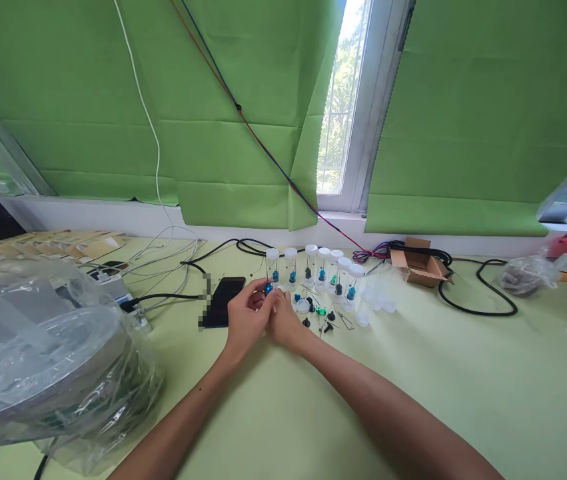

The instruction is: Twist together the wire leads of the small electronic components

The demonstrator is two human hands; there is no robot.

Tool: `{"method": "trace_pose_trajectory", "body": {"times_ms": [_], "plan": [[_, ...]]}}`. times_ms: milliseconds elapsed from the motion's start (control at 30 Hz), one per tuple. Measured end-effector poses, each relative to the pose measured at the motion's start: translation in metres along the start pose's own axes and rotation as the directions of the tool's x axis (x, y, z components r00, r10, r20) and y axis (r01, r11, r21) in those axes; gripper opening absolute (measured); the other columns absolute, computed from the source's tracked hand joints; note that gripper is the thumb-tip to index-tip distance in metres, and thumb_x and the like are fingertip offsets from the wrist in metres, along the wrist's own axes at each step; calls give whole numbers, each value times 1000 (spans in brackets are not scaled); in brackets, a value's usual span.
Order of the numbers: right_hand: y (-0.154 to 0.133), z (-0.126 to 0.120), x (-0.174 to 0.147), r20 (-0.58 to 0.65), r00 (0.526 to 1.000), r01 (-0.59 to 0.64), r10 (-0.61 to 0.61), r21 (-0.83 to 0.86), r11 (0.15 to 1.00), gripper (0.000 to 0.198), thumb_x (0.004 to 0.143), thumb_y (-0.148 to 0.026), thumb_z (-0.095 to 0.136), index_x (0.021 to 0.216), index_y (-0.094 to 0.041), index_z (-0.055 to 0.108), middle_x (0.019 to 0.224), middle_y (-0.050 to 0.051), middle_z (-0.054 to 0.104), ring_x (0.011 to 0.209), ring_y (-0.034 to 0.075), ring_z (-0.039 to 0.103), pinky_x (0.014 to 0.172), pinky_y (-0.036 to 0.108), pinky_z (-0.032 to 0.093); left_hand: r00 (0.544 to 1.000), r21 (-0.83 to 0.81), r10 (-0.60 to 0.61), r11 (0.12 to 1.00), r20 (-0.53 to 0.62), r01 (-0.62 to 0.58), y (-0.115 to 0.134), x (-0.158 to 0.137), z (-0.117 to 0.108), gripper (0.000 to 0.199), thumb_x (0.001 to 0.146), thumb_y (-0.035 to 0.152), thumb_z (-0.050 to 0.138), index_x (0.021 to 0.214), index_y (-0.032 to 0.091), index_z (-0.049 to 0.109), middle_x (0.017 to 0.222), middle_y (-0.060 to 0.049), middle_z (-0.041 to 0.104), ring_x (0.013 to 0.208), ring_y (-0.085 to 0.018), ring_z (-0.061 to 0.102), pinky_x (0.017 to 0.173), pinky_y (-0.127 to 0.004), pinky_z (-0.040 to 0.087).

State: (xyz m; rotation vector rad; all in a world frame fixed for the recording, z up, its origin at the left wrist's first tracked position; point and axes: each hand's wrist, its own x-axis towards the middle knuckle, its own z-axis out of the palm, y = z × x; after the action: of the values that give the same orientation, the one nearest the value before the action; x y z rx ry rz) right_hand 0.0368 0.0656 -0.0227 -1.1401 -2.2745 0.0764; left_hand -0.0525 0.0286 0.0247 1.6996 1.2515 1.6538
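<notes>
Near the middle of the table my left hand (pixel 247 308) is closed, its thumb and fingers pinching a small blue part (pixel 268 289). A thin wire-like pin rises from that part. My right hand (pixel 286 323) presses against the left one with its fingers curled together; whatever lies between them is hidden. Just beyond stand several clear tubes with white caps (pixel 290 267), each with a small blue, black or green piece inside. Right of my hands lie loose parts: a green piece (pixel 321 311), black pieces (pixel 332 316), thin metal pins and a round clear cap (pixel 302 307).
A dark phone (pixel 224 302) lies left of my hands. A large plastic-wrapped round object (pixel 48 373) fills the left front. More clear tubes (pixel 376 297), an open cardboard box (pixel 419 272) and a looped black cable (pixel 483 312) are on the right.
</notes>
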Motion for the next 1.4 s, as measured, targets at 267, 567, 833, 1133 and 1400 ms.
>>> {"method": "trace_pose_trajectory", "body": {"times_ms": [267, 567, 833, 1133, 1400], "plan": [[11, -22, 10, 55, 991, -121, 124, -50, 991, 15, 87, -8, 49, 84, -17, 61, 89, 7, 65, 87, 22, 51, 73, 31, 30, 996, -8, -2, 1000, -93, 1, -2, -1, 1, 27, 77, 31, 66, 100, 16, 64, 73, -1, 61, 57, -11, 56, 57, -24, 49], [30, -43, 24, 127, 960, -234, 249, -123, 964, 9, 88, -19, 60, 84, -17, 67, 88, 8, 71, 88, 22, 61, 72, 28, 36, 997, -36, -13, 999, -72, 10, 0, -2, 4, 25, 78, 32, 66, 98, 17, 63, 69, 0, 61, 55, -11, 57, 55, -23, 49], [26, -36, 23, 169, 958, -202, 233, -179, 963, 12, 87, -16, 58, 88, -14, 70, 89, 15, 71, 91, 25, 64, 70, 28, 42, 998, -18, 10, 1000, -61, -11, -7, -4, 6, 25, 78, 32, 66, 98, 18, 64, 69, 1, 59, 54, -11, 56, 54, -23, 48], [23, -32, 21, 180, 957, -205, 229, -144, 968, 14, 85, -10, 55, 80, -14, 68, 78, 13, 67, 77, 23, 64, 60, 27, 40, 999, 13, 15, 1000, -38, -14, -7, -6, 6, 26, 79, 35, 64, 99, 18, 65, 66, 1, 58, 54, -12, 55, 53, -23, 47], [23, -29, 17, 163, 968, -179, 192, -90, 980, 14, 82, -9, 55, 75, -14, 67, 73, 10, 66, 70, 20, 59, 57, 26, 35, 999, 65, 19, 998, -32, -17, -3, -7, 5, 25, 80, 33, 64, 99, 18, 65, 69, 0, 61, 55, -12, 56, 53, -23, 46]]}}
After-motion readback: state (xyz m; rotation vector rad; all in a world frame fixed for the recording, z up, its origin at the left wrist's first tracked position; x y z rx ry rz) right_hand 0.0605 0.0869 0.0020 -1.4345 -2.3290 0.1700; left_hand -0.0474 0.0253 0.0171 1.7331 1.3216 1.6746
